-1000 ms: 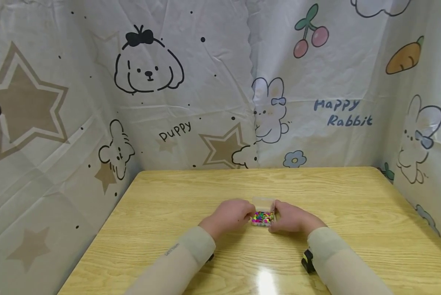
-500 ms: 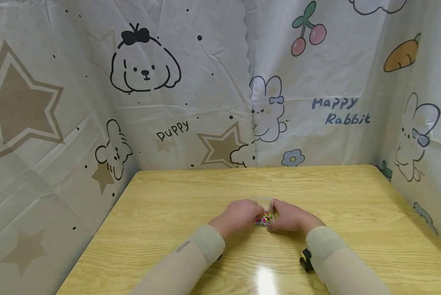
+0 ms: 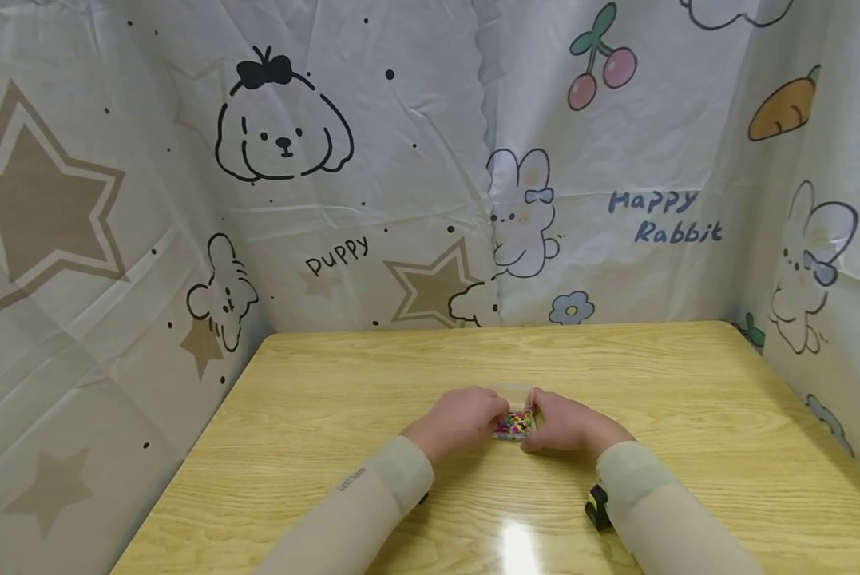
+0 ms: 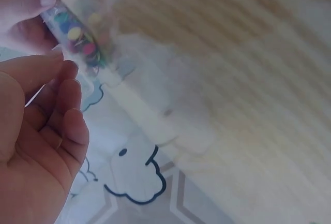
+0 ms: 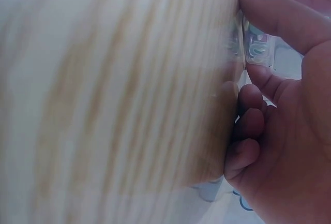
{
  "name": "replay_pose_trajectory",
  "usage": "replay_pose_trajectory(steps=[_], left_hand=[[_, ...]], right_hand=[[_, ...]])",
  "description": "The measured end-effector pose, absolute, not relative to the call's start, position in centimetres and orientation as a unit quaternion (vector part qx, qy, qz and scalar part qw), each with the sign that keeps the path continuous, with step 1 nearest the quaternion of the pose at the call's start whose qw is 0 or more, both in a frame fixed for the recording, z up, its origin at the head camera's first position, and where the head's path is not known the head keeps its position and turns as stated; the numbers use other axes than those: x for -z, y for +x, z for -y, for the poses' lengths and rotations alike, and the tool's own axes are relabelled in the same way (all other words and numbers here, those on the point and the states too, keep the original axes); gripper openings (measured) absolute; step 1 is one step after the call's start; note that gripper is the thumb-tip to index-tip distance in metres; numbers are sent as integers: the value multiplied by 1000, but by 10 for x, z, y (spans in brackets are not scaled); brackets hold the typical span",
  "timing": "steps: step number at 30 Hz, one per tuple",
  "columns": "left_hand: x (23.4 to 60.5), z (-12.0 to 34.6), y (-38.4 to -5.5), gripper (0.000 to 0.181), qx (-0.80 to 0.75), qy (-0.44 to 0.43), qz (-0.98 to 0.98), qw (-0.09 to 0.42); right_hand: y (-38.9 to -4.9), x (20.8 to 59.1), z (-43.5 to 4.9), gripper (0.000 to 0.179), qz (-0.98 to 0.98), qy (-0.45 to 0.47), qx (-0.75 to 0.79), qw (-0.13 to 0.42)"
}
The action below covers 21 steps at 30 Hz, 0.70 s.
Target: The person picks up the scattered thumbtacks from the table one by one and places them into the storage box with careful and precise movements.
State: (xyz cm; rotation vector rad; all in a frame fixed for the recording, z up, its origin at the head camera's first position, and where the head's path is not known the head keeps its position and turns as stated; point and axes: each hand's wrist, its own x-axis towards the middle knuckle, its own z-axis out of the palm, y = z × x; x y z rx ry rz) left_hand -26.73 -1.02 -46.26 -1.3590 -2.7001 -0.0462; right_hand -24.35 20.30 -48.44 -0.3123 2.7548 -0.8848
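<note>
A small clear plastic box (image 3: 513, 437) full of tiny multicoloured pieces (image 3: 520, 421) sits on the table, its clear lid (image 3: 510, 391) raised at the back. My right hand (image 3: 572, 423) grips the box's right end, thumb at the front and fingers behind. From the left, my left hand (image 3: 461, 419) reaches over the box's left end with its fingers bent. In the left wrist view, the left thumb and index fingertips come close together right beside the box (image 4: 77, 38); I cannot tell whether a piece is between them.
The wooden table (image 3: 358, 367) runs back to a white printed curtain (image 3: 430, 200) that also hangs at both sides. Black devices (image 3: 598, 509) are strapped at the wrists. Light glares on the table (image 3: 518, 547) near the front.
My left hand moved right over the box, covering more of the pieces, then drew back slightly left. The right hand keeps its grip on the box.
</note>
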Motion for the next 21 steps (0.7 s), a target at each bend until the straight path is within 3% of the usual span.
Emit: replay_pose_trajectory(steps=[12,21], left_hand=[[463,69,-275,5,14,-404,914,30],[460,113,-269,15,29,-344,938,-18]], right_hand=[[-241,480,-203,48,-942,-97,299,122],[-241,482,-200,48,-940,-104,302,119]])
